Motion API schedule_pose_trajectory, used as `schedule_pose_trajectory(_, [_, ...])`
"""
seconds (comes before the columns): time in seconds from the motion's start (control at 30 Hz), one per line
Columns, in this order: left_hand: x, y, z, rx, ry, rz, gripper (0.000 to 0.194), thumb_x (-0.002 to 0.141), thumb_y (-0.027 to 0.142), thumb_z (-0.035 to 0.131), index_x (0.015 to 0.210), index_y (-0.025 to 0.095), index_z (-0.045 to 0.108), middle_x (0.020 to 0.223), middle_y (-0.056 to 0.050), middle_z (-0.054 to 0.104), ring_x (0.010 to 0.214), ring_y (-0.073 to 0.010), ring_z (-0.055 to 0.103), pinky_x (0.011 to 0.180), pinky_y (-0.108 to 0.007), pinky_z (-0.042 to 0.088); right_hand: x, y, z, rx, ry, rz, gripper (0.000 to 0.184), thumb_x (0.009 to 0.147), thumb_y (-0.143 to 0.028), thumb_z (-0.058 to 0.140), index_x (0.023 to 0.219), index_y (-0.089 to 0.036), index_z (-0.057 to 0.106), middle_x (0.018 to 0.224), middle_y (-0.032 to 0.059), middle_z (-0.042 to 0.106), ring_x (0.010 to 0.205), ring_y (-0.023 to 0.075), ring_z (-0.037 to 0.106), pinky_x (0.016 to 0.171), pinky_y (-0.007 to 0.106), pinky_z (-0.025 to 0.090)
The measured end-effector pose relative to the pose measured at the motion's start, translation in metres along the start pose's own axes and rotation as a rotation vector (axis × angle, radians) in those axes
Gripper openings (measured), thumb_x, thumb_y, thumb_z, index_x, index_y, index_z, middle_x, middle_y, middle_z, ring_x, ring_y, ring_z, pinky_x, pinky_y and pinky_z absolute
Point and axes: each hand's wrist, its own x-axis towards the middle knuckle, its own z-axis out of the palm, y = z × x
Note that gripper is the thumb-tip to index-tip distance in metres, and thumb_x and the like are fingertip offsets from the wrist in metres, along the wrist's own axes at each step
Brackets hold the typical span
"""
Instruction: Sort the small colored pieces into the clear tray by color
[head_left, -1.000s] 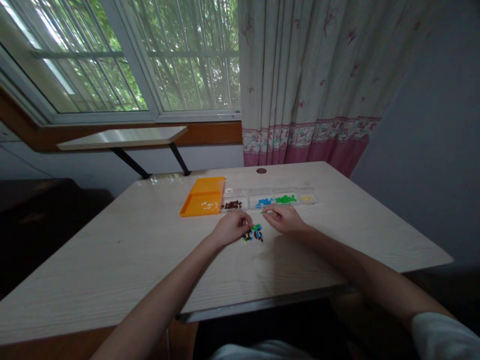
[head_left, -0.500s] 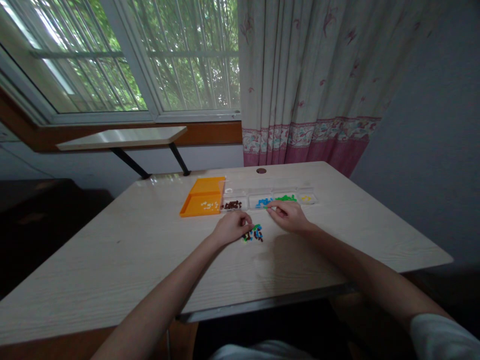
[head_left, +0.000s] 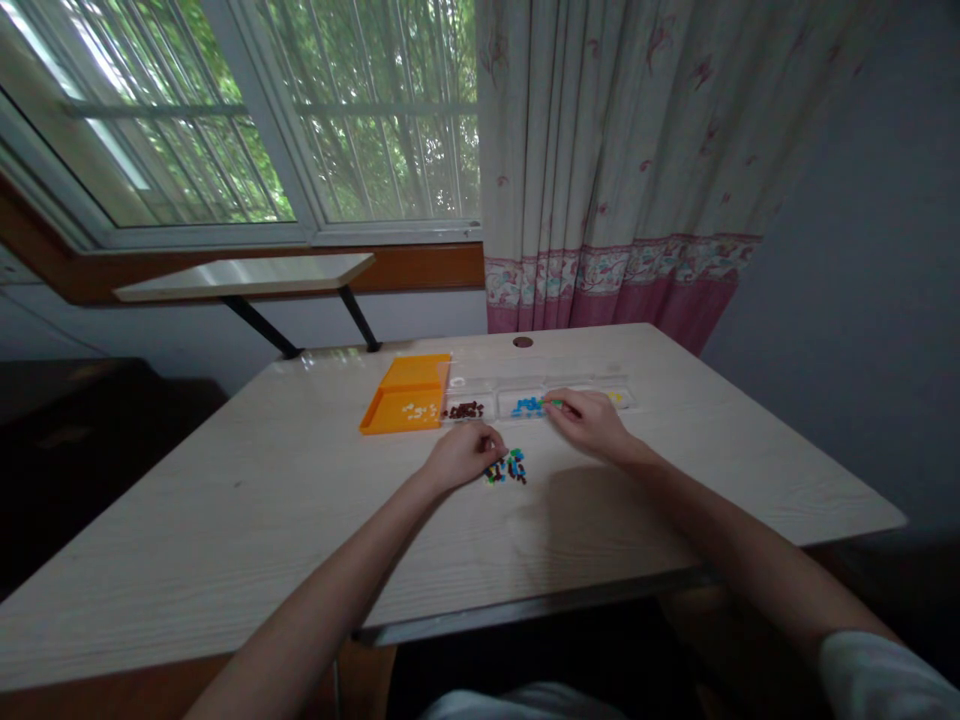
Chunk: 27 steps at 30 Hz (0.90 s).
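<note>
A small heap of mixed coloured beads [head_left: 508, 467] lies on the pale wooden table [head_left: 300, 500]. My left hand [head_left: 461, 455] rests beside the heap with its fingers curled in a pinch; what they hold is too small to see. My right hand [head_left: 589, 422] hovers over the clear compartment tray [head_left: 540, 400], above the green section, with its fingertips pinched together. The tray holds brown beads [head_left: 465, 409], blue beads [head_left: 527, 405] and yellow beads [head_left: 616, 397] in separate sections.
An orange tray [head_left: 409, 395] with a few pale beads stands left of the clear tray. A window, a small wall shelf [head_left: 247, 275] and a pink-trimmed curtain [head_left: 615, 170] lie behind the table. A dark hole [head_left: 523, 341] marks the table's far edge.
My right hand has moved away from the bead heap, up and to the right, over the green section of the clear tray. My left hand has stayed put.
</note>
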Motion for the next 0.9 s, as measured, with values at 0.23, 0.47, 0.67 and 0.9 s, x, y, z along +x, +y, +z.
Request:
schedule_pose_trajectory(0.23, [0.000, -0.001, 0.000, 0.001, -0.006, 0.012, 0.016, 0.073, 0.027, 0.053, 0.073, 0.015, 0.065, 0.066, -0.002, 0.059, 0.060, -0.0116, 0.051, 0.054, -0.020, 0.035, 0.009, 0.037, -0.009, -0.220, -0.141, 0.304, 0.023, 0.079, -0.033, 0.047, 0.087, -0.022, 0.065, 0.058, 0.0009, 0.059, 0.053, 0.0131, 0.050, 0.051, 0.022, 0.027])
schedule_pose_trajectory(0.47, [-0.001, -0.002, -0.001, -0.061, -0.012, 0.014, 0.015, 0.073, 0.027, 0.054, 0.071, 0.014, 0.062, 0.066, -0.002, 0.058, 0.060, -0.0115, 0.051, 0.054, -0.019, 0.035, 0.005, 0.051, -0.004, -0.319, -0.200, 0.419, 0.024, 0.079, -0.035, 0.046, 0.086, -0.023, 0.066, 0.069, 0.0045, 0.064, 0.059, 0.0156, 0.053, 0.051, 0.023, 0.027])
schedule_pose_trajectory(0.67, [-0.001, -0.002, 0.002, -0.277, 0.028, -0.003, 0.019, 0.075, 0.030, 0.053, 0.074, 0.013, 0.060, 0.064, -0.001, 0.057, 0.058, -0.0102, 0.048, 0.052, -0.019, 0.034, 0.007, 0.043, -0.006, -0.271, -0.177, 0.421, 0.026, 0.080, -0.036, 0.046, 0.093, -0.023, 0.065, 0.067, 0.0030, 0.064, 0.058, 0.0144, 0.053, 0.052, 0.022, 0.028])
schedule_pose_trajectory(0.9, [0.003, 0.005, 0.003, -0.650, 0.137, -0.094, 0.021, 0.067, 0.030, 0.062, 0.071, 0.010, 0.058, 0.059, 0.000, 0.054, 0.051, -0.0066, 0.043, 0.049, -0.017, 0.032, 0.002, -0.002, 0.007, -0.042, -0.259, 0.230, 0.025, 0.082, -0.034, 0.044, 0.090, -0.021, 0.065, 0.062, 0.0003, 0.061, 0.053, 0.0111, 0.050, 0.053, 0.020, 0.030])
